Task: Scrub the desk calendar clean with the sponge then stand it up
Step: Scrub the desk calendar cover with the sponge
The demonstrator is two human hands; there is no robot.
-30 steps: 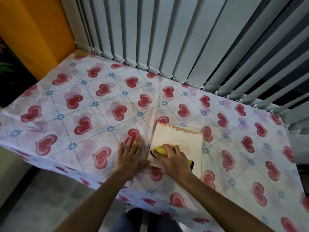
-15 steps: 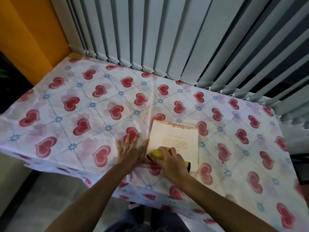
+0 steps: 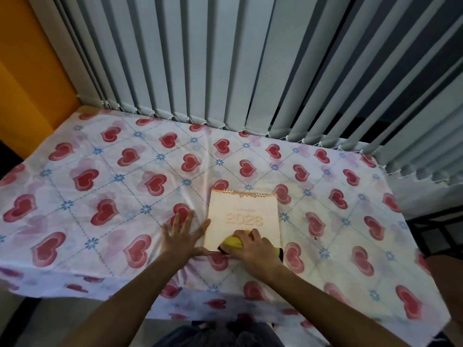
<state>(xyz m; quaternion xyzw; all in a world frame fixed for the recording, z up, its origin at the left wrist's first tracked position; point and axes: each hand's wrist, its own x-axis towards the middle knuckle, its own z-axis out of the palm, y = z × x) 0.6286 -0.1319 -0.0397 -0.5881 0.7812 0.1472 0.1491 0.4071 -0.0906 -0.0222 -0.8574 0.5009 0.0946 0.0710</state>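
A cream desk calendar (image 3: 244, 212) marked 2026 lies flat on the table, its spiral binding at the far edge. My right hand (image 3: 255, 250) presses a yellow sponge (image 3: 235, 240) with a dark underside onto the calendar's near edge. My left hand (image 3: 181, 236) lies flat on the cloth just left of the calendar, fingers spread, its thumb along the calendar's near left corner.
The table wears a white cloth with red hearts (image 3: 105, 186) that hangs over the near edge. Grey vertical blinds (image 3: 225, 71) run along the far side. An orange wall (image 3: 27, 78) stands at the left. A dark frame (image 3: 436, 229) shows at the right.
My right hand has drawn the sponge from the middle of the calendar toward its near edge, uncovering the 2026 print. My left hand stays flat beside the calendar. The view has tilted up.
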